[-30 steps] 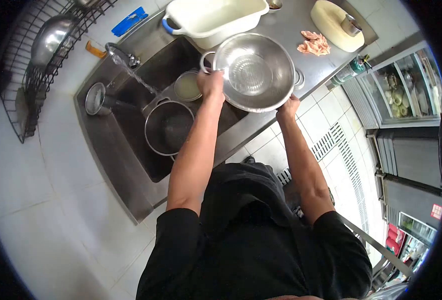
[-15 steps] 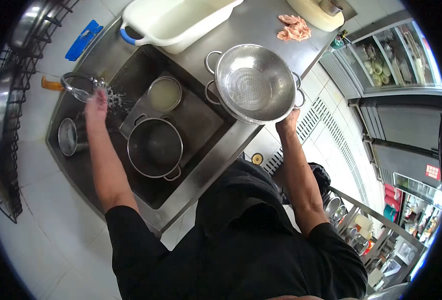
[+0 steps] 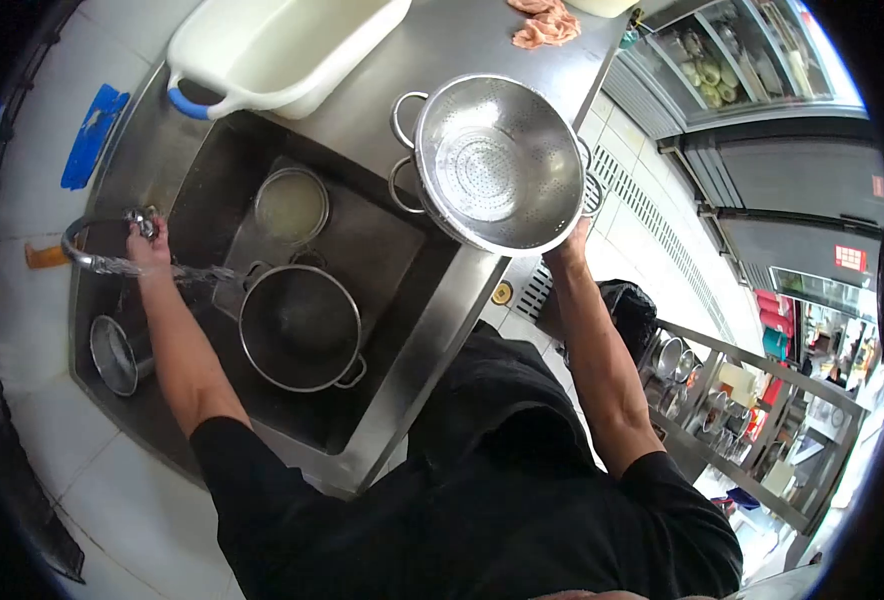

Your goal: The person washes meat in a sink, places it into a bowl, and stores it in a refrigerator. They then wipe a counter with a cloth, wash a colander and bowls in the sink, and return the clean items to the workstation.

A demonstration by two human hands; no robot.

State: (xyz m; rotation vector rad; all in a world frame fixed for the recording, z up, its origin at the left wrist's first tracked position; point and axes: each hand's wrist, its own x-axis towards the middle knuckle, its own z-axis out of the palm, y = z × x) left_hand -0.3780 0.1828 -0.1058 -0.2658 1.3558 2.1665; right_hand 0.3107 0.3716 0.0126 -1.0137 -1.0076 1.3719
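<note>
My left hand (image 3: 150, 248) is closed around the knob of the tap (image 3: 139, 217) at the sink's left side. Water runs from the curved spout (image 3: 77, 238) across my wrist toward the basin. My right hand (image 3: 569, 250) grips the near right rim of a shiny metal colander (image 3: 497, 165), held level over the sink's front corner. A second pair of loop handles shows below it, so another vessel seems nested underneath. Most of my right fingers are hidden beneath the rim.
Inside the sink (image 3: 382, 300) stand a deep pot (image 3: 300, 325), a round container of cloudy liquid (image 3: 292, 205) and a tilted metal vessel (image 3: 117, 355). A white tub (image 3: 272, 60) and a pink cloth (image 3: 545, 25) lie on the counter. A blue object (image 3: 95, 135) is at the wall.
My left hand has moved from the splashing water beneath the spout to the tap knob. The water stream now shows uninterrupted. The view has shifted; my right hand still holds the colander.
</note>
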